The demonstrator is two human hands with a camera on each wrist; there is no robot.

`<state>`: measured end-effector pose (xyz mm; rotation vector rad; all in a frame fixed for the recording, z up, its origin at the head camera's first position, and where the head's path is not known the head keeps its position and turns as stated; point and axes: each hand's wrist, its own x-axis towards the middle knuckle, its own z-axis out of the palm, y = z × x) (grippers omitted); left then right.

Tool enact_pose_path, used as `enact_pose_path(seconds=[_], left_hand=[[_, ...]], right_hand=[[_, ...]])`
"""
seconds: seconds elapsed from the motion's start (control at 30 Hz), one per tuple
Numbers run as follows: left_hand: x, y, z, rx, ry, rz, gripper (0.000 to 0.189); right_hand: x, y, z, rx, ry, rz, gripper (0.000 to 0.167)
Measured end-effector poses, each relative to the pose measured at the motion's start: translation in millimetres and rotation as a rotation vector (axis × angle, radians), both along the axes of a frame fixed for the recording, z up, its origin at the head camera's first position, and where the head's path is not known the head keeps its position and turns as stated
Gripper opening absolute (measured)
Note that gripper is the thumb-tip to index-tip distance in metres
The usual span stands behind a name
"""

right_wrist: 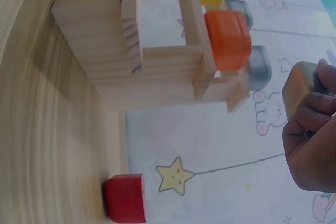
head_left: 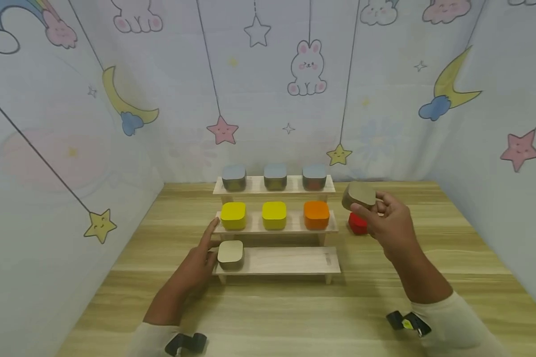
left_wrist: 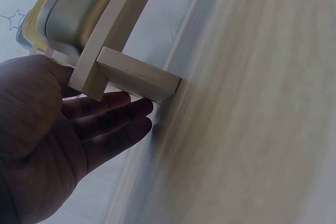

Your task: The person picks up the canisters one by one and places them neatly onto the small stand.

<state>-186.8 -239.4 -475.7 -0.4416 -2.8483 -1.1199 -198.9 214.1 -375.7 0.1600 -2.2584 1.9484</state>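
Observation:
My right hand point(head_left: 390, 223) pinches a tan, rounded-square tin point(head_left: 359, 194) between thumb and fingers, raised to the right of a three-tier wooden rack point(head_left: 286, 260). The right wrist view also shows this tin point(right_wrist: 300, 88) held in the air. My left hand point(head_left: 197, 260) is at the rack's left side, fingers extended, its index fingertip at the middle tier's end. In the left wrist view, its fingers lie beside a rack leg point(left_wrist: 139, 74). Another tan tin point(head_left: 231, 254) sits at the left of the bottom tier, near that hand. A red tin point(head_left: 358, 224) stands on the table, partly hidden behind my right hand.
The middle tier bears two yellow tins, a left one point(head_left: 234, 215) and a central one point(head_left: 274, 215), plus an orange tin point(head_left: 316, 214). Three grey-silver tins point(head_left: 275, 176) line the top tier. Behind the wooden table point(head_left: 277, 317) hangs a patterned cloth point(head_left: 268, 89).

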Motion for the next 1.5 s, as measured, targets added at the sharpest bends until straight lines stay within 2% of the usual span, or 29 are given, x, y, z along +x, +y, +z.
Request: enact_pose_path(seconds=[0.2, 0.27, 0.43, 0.63, 0.77, 0.83, 0.97, 1.07, 1.23, 1.33, 1.5], left_hand=[[2.0, -1.6, 0.9, 0.01, -0.027, 0.019, 0.084], [2.4, -1.8, 0.6, 0.014, -0.032, 0.02, 0.084], [2.0, -0.8, -0.3, 0.019, -0.038, 0.009, 0.085], [1.0, -0.5, 2.2, 0.001, -0.005, 0.005, 0.085], [0.6, -1.1, 1.5, 0.015, -0.016, 0.006, 0.084], [0.7, -1.0, 0.7, 0.022, -0.034, 0.004, 0.084], [1.7, -0.5, 0.5, 0.018, -0.055, 0.003, 0.084], [1.6, -0.3, 1.3, 0.012, -0.044, 0.006, 0.084], [1.0, -0.1, 2.2, 0.002, -0.017, 0.001, 0.084], [1.1, 0.5, 2.1, 0.003, -0.019, -0.001, 0.084], [0.5, 0.8, 1.5, 0.013, -0.025, -0.005, 0.084]], right_hand=[[6.4, -14.5, 9.3, 0.072, -0.073, 0.037, 0.084], [8.8, -19.5, 9.8, 0.092, -0.064, 0.072, 0.082], [16.2, -34.9, 10.2, 0.124, -0.017, 0.183, 0.061], [23.1, -58.8, 10.1, 0.18, -0.057, 0.291, 0.07], [26.8, -74.3, 6.9, 0.187, -0.069, 0.37, 0.07], [28.5, -80.9, 4.3, 0.207, -0.081, 0.387, 0.068], [29.2, -94.8, -3.3, 0.316, -0.034, 0.409, 0.063], [28.5, -105.8, -10.8, 0.404, 0.009, 0.411, 0.059], [26.9, -122.5, -22.0, 0.543, 0.009, 0.396, 0.053], [25.5, -129.6, -25.8, 0.588, 0.007, 0.402, 0.052], [23.4, -135.9, -30.3, 0.6, -0.03, 0.417, 0.057]])
